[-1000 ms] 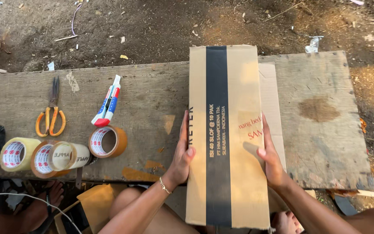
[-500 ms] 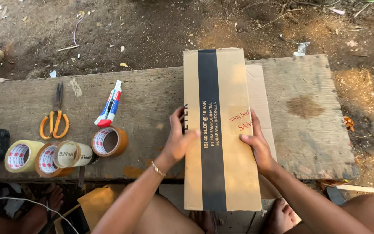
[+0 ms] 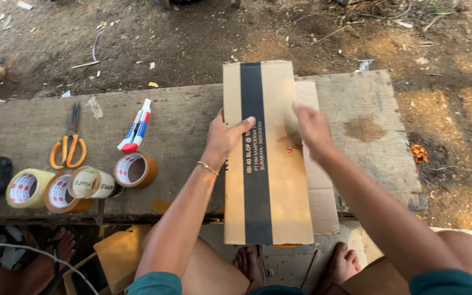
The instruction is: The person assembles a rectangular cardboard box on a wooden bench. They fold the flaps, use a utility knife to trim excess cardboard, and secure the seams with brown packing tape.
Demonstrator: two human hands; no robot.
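Fingers [image 3: 245, 124] of left hand [image 3: 224, 137] gripping left edge of flattened cardboard box [image 3: 279, 186], thumb lying on black stripe. Right hand [image 3: 313, 128] resting flat, fingers spread, on right half. Box lying on counter [image 3: 176, 125], long axis pointing away from person, near end overhanging.

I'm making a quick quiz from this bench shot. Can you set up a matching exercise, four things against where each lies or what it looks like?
Things:
1. scissors
2. cardboard box
3. utility knife
4. left hand

Descriptions:
A. grips the box's left edge
B. orange handles, far left on the plank
C. flat, with a black stripe along it
D. red, white and blue, above a brown tape roll

Pairs: 1-B, 2-C, 3-D, 4-A
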